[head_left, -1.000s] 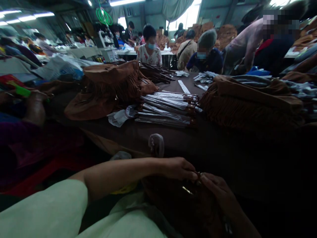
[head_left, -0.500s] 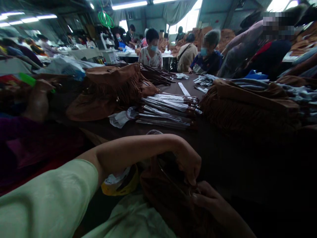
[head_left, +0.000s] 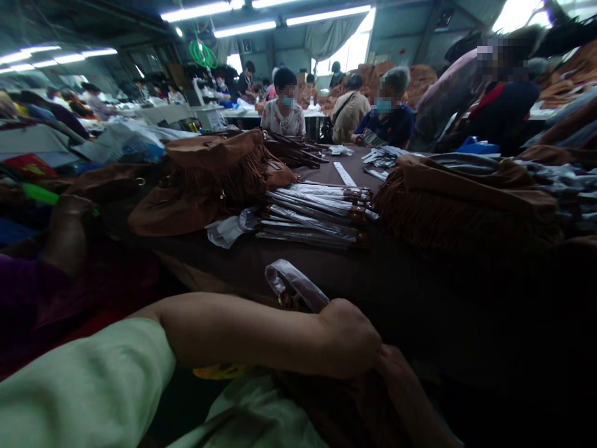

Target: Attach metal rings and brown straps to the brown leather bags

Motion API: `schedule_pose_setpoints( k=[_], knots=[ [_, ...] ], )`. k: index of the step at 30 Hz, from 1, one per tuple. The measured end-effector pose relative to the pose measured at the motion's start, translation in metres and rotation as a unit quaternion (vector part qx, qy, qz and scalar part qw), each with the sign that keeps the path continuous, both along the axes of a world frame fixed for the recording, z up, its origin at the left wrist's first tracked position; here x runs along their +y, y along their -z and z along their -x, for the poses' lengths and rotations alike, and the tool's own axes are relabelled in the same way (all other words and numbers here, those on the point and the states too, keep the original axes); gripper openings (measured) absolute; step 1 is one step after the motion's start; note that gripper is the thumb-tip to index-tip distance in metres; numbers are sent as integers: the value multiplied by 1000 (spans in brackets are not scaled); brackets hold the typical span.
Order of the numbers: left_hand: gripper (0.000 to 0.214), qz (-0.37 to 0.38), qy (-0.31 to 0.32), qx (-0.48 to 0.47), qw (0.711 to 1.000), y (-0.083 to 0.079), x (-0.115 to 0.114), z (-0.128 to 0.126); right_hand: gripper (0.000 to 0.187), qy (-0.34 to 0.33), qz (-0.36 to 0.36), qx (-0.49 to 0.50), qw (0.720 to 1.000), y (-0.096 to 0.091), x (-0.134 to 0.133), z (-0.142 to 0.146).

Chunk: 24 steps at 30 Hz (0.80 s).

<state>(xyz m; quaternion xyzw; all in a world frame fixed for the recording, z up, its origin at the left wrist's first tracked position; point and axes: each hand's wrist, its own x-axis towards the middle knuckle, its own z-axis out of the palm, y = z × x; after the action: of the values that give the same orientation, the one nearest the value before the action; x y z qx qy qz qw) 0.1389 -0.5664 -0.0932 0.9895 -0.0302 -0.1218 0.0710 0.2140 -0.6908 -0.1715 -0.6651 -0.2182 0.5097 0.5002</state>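
A brown bag (head_left: 340,395), dark and soft, lies on my lap, partly hidden by my left forearm. A strap in clear plastic wrap (head_left: 298,280) loops up from it above the table edge, with a metal fitting at its lower left. My left hand (head_left: 352,336) is closed at the strap's near end, knuckles up, its fingertips hidden. Close against it, my right hand (head_left: 390,364) is closed at the bag's upper edge, its fingers mostly covered by the left hand. A yellow bag (head_left: 219,371) shows below my left forearm.
Plastic-wrapped straps (head_left: 312,214) lie stacked on the dark table. Fringed brown bags stand behind them at left (head_left: 209,168) and at right (head_left: 466,193). A white strip (head_left: 344,174) lies between. At left, a co-worker's hand (head_left: 69,214) is near a green item (head_left: 41,193).
My left hand has turned and lowered, its forearm now covering more of the bag. The wrapped strap has come further into view. The co-worker's hand at left has moved slightly down and left.
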Motion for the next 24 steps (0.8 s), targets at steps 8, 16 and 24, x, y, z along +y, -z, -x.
schedule_pose_setpoints(
  k=[8,16,24],
  knots=[
    [31,614,-26,193,765,32,54,13,39,-54,-121,29,991,-15,-27,2],
    [35,533,-105,217,811,38,53,3,42,-23,-74,85,993,-3,-16,-8],
    [35,253,-28,159,954,-20,53,-8,38,-81,-66,-72,992,-14,-17,-28]
  ],
)
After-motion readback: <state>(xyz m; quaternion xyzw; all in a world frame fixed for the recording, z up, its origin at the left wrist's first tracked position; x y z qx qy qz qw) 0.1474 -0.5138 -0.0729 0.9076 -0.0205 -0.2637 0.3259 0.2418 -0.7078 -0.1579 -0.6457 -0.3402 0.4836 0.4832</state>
